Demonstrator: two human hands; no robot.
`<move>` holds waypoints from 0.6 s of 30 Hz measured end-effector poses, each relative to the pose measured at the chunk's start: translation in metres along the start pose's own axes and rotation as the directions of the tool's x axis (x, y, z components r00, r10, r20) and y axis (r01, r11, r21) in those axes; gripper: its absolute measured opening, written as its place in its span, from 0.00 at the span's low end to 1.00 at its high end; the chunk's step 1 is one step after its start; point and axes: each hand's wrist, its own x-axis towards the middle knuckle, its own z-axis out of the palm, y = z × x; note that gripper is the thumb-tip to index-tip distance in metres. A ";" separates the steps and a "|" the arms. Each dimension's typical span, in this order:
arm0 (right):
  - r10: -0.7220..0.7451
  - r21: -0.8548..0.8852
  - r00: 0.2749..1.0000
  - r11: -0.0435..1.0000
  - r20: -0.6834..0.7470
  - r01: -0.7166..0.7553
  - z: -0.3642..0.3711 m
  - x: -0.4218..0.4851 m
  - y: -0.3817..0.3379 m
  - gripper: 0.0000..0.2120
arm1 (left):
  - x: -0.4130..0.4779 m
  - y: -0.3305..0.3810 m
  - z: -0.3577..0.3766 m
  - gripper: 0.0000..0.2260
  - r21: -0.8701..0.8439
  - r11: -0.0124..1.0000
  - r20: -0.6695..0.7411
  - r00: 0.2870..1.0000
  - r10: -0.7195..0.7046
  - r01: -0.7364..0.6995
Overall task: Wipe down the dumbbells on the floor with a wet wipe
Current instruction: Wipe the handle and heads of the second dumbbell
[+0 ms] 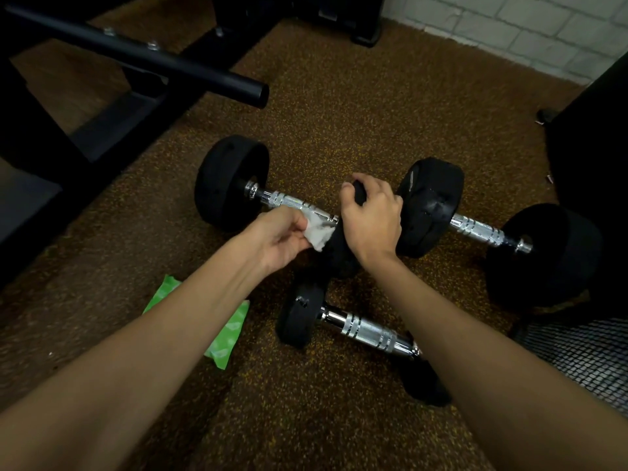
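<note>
Three black dumbbells with chrome handles lie on the speckled brown floor. The left dumbbell (234, 181) has its near weight under my right hand (370, 215), which grips the top of that black weight. My left hand (278, 236) pinches a crumpled white wet wipe (319, 232) against the inner end of its chrome handle. A second dumbbell (475, 229) lies to the right, a third dumbbell (367, 329) nearer me, partly hidden by my right forearm.
A green wet-wipe pack (227, 338) lies on the floor under my left forearm. A black bench frame with a round bar (142, 54) stands at left. A dark object (591, 158) and a mesh surface (584, 355) are at right, a white brick wall (526, 25) behind.
</note>
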 end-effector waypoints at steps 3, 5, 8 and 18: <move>-0.008 -0.007 1.000 1.000 -0.001 0.008 0.001 -0.001 0.001 0.20 | -0.004 0.000 0.005 0.11 0.120 0.965 -0.051 0.969 0.242 -0.235; -0.006 -0.008 1.000 1.000 -0.005 0.006 0.001 -0.002 0.001 0.20 | -0.004 -0.006 -0.004 0.13 0.648 0.592 0.026 0.792 0.611 -0.478; -0.012 -0.009 1.000 1.000 -0.008 0.012 0.001 -0.003 0.001 0.19 | 0.005 -0.024 -0.023 0.21 0.768 -0.197 0.594 0.563 0.575 -0.609; -0.005 0.004 1.000 1.000 -0.005 0.005 0.000 -0.003 0.000 0.19 | 0.055 0.006 0.005 0.12 0.623 -0.693 0.653 0.729 0.206 -0.362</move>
